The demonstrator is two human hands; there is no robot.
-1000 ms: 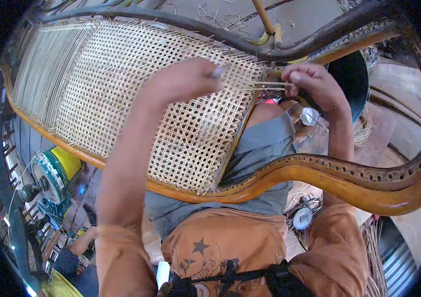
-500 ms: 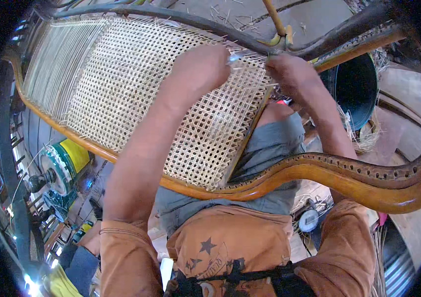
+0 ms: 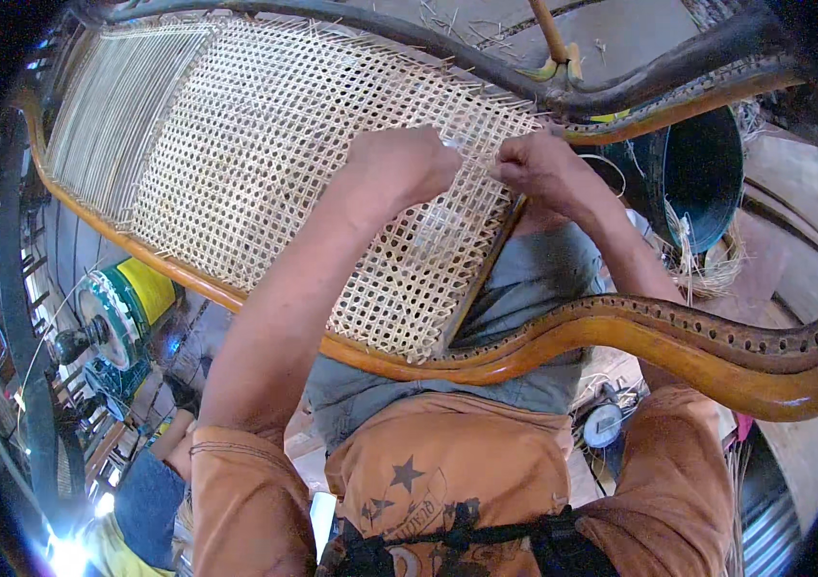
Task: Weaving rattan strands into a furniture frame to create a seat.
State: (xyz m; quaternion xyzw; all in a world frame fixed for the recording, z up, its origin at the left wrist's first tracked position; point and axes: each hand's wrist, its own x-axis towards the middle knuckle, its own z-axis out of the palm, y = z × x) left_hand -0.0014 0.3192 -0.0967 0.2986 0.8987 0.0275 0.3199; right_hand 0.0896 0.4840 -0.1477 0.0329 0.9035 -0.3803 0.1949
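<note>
Woven cane webbing [image 3: 264, 144] with an open lattice pattern fills a long curved wooden frame [image 3: 563, 322] lying across my lap. My left hand [image 3: 397, 171] is closed in a fist just over the webbing near its right end, with a small pale glint at the fingers. Close by on the right, my right hand [image 3: 548, 175] is pinched at the corner of the webbing. What either hand holds is hidden by the fingers. A thin pale strand [image 3: 617, 165] loops out beside the right hand.
A dark bucket [image 3: 707, 183] stands beyond my right forearm, with cane scraps [image 3: 717, 269] beside it. At the left lies a green and yellow drum-shaped container [image 3: 130, 308]. Another person's dark clothing [image 3: 144, 510] shows at lower left. The frame's bare rail has a row of holes.
Both hands have come down toward me from the webbing's far right edge. The left hand has moved slightly right, the right hand slightly left. The frame has shifted a little in view.
</note>
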